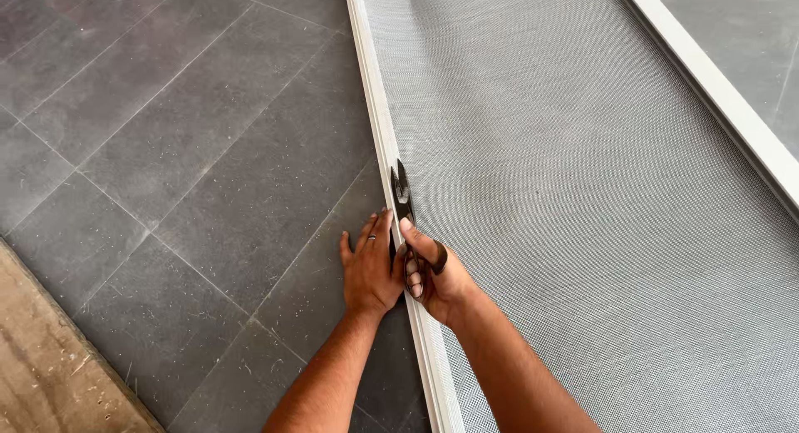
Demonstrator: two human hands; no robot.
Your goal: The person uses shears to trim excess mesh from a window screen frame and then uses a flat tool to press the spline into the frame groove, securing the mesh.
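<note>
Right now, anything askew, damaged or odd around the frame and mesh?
Nothing stands out. The mesh lies flat and untorn inside the white frame. The right hand holds a dark tool on the frame's edge, and the left hand rests flat beside it. Only pale specks litter the grey floor tiles.

Fine woven grey mesh (583,191), smooth matt white frame rail (379,108), dark glossy tool (403,196), dusty matt grey stone tiles (166,150)
</note>
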